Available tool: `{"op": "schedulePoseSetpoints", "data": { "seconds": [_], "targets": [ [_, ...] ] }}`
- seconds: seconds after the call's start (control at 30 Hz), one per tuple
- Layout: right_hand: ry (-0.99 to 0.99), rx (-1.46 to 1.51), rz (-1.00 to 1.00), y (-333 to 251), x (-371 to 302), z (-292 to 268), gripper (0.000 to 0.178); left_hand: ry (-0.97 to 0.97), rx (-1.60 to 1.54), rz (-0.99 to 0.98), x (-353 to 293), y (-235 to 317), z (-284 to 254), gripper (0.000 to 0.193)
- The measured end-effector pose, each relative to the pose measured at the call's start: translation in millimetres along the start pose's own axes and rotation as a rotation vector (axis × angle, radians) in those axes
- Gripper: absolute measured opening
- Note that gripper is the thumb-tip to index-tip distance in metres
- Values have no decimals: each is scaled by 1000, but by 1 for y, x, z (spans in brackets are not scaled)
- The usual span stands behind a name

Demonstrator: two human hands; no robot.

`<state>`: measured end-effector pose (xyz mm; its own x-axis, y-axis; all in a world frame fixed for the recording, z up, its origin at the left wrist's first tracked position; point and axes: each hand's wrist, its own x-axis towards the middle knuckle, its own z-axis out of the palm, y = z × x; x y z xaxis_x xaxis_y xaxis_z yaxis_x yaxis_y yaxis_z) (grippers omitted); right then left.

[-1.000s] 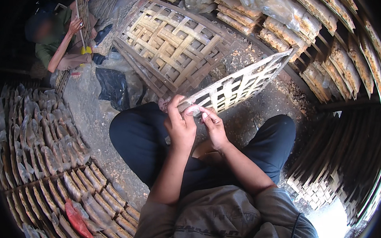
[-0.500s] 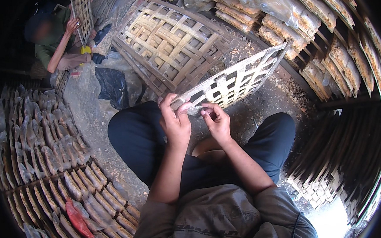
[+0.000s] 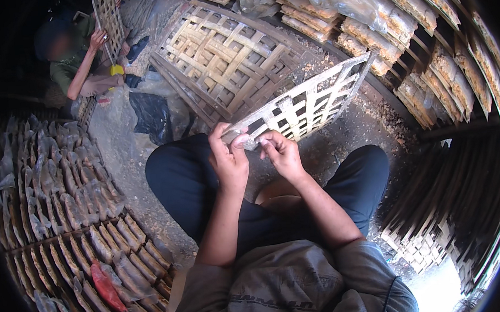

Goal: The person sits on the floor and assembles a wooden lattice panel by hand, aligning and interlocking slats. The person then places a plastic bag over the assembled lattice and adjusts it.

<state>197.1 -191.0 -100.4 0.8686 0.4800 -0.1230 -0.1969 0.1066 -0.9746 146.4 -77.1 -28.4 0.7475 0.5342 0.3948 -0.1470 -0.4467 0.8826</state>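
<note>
A woven bamboo tray (image 3: 315, 97) with a wooden frame stands tilted in front of me, its near corner between my hands. The fingers and thumb of my left hand (image 3: 230, 166) close round that corner. Close beside it, the fingertips of my right hand (image 3: 283, 158) are pinched together at the tray's near edge. Whatever lies between those fingertips is too small to make out. Behind the raised tray, a stack of similar woven trays (image 3: 215, 49) rests on the floor.
Rows of thin wrapped slabs (image 3: 57, 185) fill the left side, with a red plastic piece (image 3: 106, 288) among them. More slabs (image 3: 379, 16) sit on racks at the upper right. A co-worker's hand (image 3: 98, 39) holds another lattice panel. Black plastic (image 3: 149, 116) lies on the floor.
My right hand has shifted slightly left and up, nearer my left hand, and its fingers have curled in. My left hand keeps its grip on the tray corner.
</note>
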Motion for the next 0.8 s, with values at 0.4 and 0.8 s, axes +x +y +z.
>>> {"op": "schedulePoseSetpoints", "data": {
  "seconds": [0.4,0.8],
  "targets": [
    [58,-617,-83,-11,-12,-22,11,26,3,-26,4,0,3,30],
    [-42,216,163,-15,-7,5,21,76,5,27,5,-4,4,32]
  ]
}}
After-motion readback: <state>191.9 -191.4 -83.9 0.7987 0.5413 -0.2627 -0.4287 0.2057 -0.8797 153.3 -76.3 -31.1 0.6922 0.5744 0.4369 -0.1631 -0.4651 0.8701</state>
